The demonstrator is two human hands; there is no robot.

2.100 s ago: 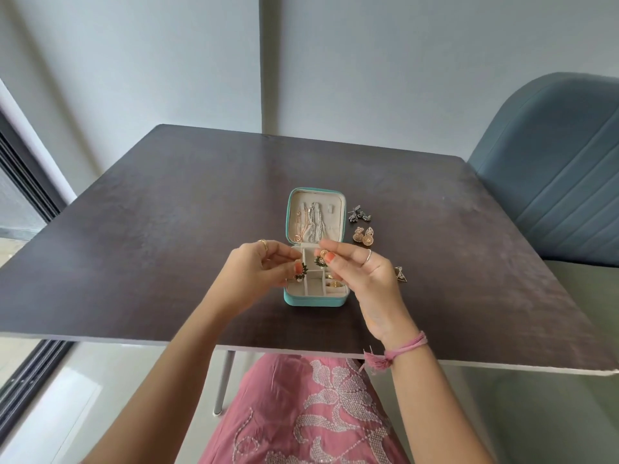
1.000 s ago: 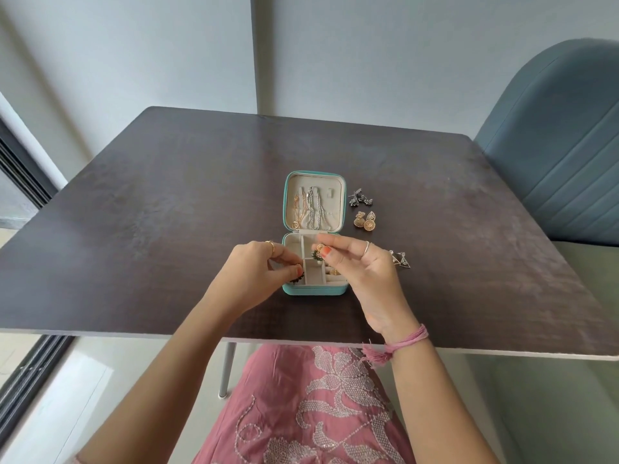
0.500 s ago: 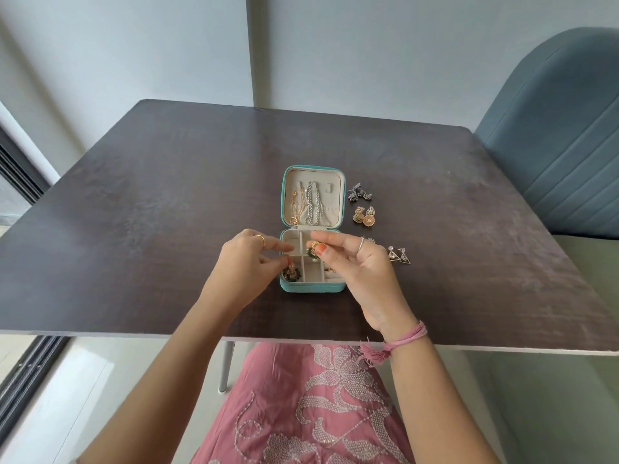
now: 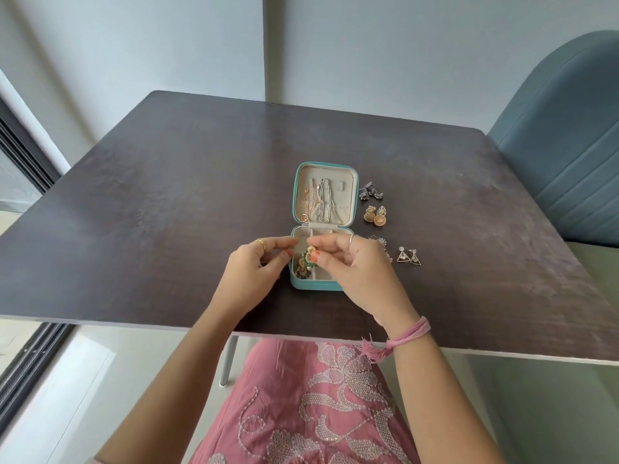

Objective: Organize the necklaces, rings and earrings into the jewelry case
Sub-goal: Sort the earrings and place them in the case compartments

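Observation:
The teal jewelry case (image 4: 315, 285) lies open on the dark table (image 4: 167, 202). A gold necklace (image 4: 306, 202) and a silver necklace (image 4: 323, 204) hang in its lid. My right hand (image 4: 358, 272) pinches a green and gold earring (image 4: 310, 254) just above the case's compartments. Its matching earring (image 4: 299, 270) lies in the front left compartment. My left hand (image 4: 253, 267) hovers at the case's left edge with loosely curled fingers and holds nothing. Rings in the case are hidden by my right hand.
Right of the case lie loose earring pairs: dark silver (image 4: 371, 193), gold domed (image 4: 375, 216) and silver triangles (image 4: 408, 256). Another silver piece (image 4: 382, 243) peeks out behind my right hand. A blue chair (image 4: 569, 145) stands at the table's right side.
My left hand lowered one green earring into the front left compartment, let it go and drew back to the left. My right hand still holds the other earring and has come lower over the case.

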